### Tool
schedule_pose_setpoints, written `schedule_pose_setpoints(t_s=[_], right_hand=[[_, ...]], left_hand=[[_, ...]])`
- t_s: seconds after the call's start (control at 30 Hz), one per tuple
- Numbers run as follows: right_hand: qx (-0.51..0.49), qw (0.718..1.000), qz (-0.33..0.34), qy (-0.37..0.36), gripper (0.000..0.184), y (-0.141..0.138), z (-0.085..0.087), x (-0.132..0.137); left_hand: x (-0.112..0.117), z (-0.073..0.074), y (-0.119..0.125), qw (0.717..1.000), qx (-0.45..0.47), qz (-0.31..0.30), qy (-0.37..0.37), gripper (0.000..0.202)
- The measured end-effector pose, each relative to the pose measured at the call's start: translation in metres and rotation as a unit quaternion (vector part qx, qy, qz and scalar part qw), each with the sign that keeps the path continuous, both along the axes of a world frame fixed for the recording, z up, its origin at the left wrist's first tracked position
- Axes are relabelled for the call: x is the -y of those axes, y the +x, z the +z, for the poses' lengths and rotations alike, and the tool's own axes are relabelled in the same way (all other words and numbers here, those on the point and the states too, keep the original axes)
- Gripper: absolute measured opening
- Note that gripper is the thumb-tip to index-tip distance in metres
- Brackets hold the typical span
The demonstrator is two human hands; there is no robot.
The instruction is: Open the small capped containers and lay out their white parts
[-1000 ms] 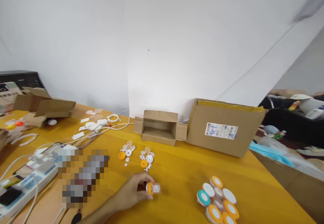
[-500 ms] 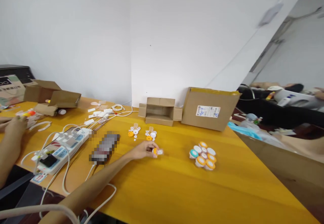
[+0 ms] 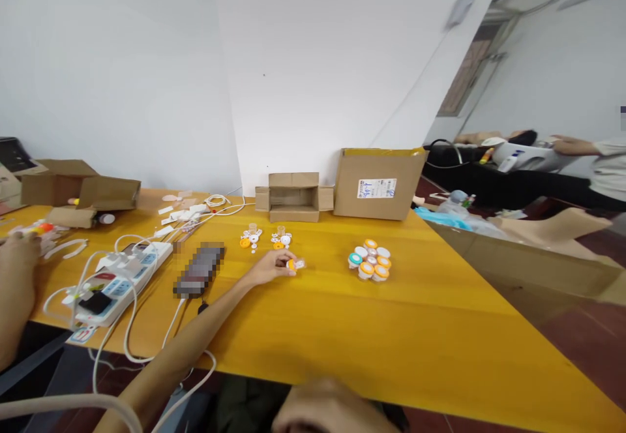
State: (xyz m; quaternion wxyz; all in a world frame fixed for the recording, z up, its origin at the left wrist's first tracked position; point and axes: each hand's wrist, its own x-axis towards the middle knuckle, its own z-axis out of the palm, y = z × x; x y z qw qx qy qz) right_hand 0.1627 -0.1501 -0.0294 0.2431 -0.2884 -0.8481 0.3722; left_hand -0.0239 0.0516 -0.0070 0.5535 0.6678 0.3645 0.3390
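Observation:
My left hand [image 3: 268, 268] reaches far out over the yellow table [image 3: 372, 342] and pinches a small orange-and-white round part [image 3: 295, 265] that rests on the tabletop. Just behind it lie two little heaps of white and orange parts [image 3: 252, 240] [image 3: 282, 239]. A cluster of round orange, white and teal caps [image 3: 370, 262] sits to the right of the hand, apart from it. My right hand [image 3: 332, 410] shows only as a blurred rounded shape at the bottom edge, its fingers hidden.
Against the wall stand a small open cardboard box [image 3: 294, 196] and a larger labelled box [image 3: 376, 184]. A white power strip [image 3: 122, 280] with cables, a pixelated dark object [image 3: 199, 270] and open boxes [image 3: 81, 190] are at left. Another person's hand [image 3: 17, 263] is far left.
The view has pulled back and tilted down, showing more table. My left hand stays pinched on the small orange-and-white part. The blurred shape at the bottom edge is new.

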Motion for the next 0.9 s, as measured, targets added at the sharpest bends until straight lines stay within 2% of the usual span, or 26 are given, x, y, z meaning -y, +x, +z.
schedule_pose_setpoints(t_s=[0.07,0.13,0.2,0.27,0.37,0.47,0.7,0.9], right_hand=[[-0.051,0.987,-0.151,-0.022,0.024,0.013,0.026,-0.031],[-0.089,0.96,-0.266,0.006,0.032,0.021,0.041,-0.071],[-0.101,0.935,-0.338,0.029,0.034,0.024,0.042,-0.112],[-0.078,0.925,-0.37,0.027,0.034,0.023,0.034,-0.145],[-0.01,0.926,-0.377,0.019,0.031,0.015,0.018,-0.176],[0.002,0.928,-0.371,0.031,0.032,0.01,0.009,-0.186],[-0.111,0.951,-0.288,0.003,0.031,0.013,0.004,-0.185],[-0.145,0.956,-0.254,0.021,0.029,0.017,0.008,-0.18]], left_hand=[[-0.001,0.0,0.0,1.0,-0.002,0.006,0.005,0.035],[-0.002,0.0,0.002,1.0,0.001,0.008,0.005,0.035],[-0.003,0.0,0.006,1.0,0.006,0.009,0.01,0.035],[-0.004,0.0,0.01,1.0,0.012,0.008,0.015,0.034],[-0.004,-0.001,0.016,1.0,0.014,0.006,0.026,0.032],[-0.002,-0.003,0.018,0.999,0.022,0.014,0.032,0.031],[0.002,-0.007,0.016,0.999,-0.002,0.029,0.034,0.031],[0.002,-0.004,0.016,0.999,0.007,0.022,0.022,0.034]])
